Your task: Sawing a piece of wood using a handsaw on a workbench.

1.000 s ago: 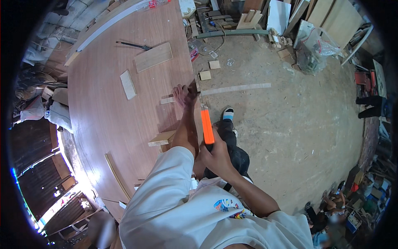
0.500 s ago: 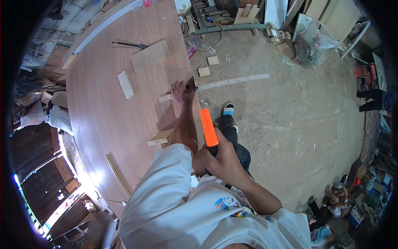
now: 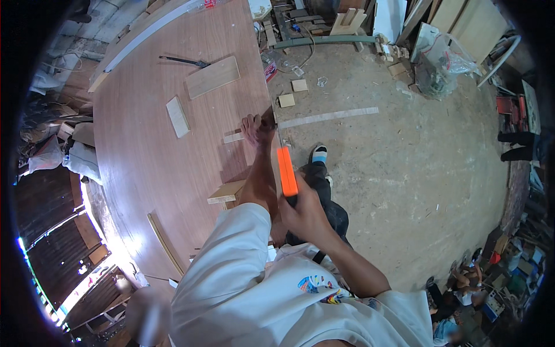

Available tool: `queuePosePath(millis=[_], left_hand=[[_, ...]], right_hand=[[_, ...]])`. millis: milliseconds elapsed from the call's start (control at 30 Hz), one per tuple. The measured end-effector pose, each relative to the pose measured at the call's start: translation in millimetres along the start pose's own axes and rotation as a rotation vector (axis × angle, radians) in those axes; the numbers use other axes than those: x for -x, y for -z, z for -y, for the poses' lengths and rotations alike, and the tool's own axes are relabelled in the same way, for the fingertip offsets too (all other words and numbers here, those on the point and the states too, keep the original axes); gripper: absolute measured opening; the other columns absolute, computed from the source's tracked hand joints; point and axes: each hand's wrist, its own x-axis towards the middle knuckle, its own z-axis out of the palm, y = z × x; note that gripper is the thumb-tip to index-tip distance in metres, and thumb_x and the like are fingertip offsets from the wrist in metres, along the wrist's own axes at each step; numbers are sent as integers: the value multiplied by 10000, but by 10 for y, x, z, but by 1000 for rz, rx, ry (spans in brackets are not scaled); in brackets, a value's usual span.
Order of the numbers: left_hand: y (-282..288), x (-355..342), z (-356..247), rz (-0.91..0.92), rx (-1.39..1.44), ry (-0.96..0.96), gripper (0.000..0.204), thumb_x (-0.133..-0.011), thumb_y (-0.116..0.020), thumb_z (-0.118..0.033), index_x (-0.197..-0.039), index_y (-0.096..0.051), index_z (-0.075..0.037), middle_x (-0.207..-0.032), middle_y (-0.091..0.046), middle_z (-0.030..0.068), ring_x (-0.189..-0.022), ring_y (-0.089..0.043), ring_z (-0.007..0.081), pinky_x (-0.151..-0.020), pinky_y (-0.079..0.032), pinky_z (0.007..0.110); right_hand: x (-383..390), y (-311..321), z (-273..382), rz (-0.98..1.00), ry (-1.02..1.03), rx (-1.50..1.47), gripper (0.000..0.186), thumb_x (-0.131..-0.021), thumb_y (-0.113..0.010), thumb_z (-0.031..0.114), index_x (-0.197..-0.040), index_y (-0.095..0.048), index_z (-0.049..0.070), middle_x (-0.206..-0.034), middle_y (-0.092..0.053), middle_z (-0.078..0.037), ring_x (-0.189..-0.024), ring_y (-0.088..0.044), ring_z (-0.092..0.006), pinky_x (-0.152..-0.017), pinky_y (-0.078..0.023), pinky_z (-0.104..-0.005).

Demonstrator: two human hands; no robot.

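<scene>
My left hand [image 3: 257, 128] bears down on a narrow wooden strip [image 3: 329, 117] at the table's right edge, fingers curled over it. One short end of the strip shows left of the hand; the longer part juts out over the floor. In my right hand [image 3: 305, 209] is a handsaw with an orange and black handle [image 3: 287, 172], pointed away from me toward the strip just right of my left hand. Its blade is edge-on and barely visible, so whether it touches the wood cannot be made out.
The wood-grain table [image 3: 139, 144] carries a flat board [image 3: 213, 77], a small pale block [image 3: 177, 117], a black slim tool [image 3: 185, 61] and a long thin strip [image 3: 164, 244]. A wooden piece [image 3: 226, 192] stands by my left forearm. Offcuts [image 3: 287, 100] and a plastic bag [image 3: 436, 72] lie on the floor.
The handsaw and my right hand have shifted slightly forward, away from my body. My left hand stays in place on the wooden strip.
</scene>
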Motion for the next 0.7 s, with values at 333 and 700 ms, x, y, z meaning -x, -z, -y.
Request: queuePosePath(millis=[333,700], left_hand=[[-56,-70,-67,68,-18,37,132,-663,-672,-183,-720,-592,-94,-810,-532,86,-861,-531,296,-769,-406,428],[98,-82,24,112,-89,16,145,-680,-665,-206,-698,-583,-87,-802,-536,96,-856,-529,308,-778,-406,427]], right_hand=[[-752,-225,-694,-70,35,192,262,-790,-548,4,-1042,-515,-55,-732,-574,-229,-704,-626,-363,-645,-470,-391],[-107,-14,-147,-45,8,-37,203,-808,-541,0,-1008,-529,-36,-729,-548,-190,-666,-588,-228,-628,-462,-375]])
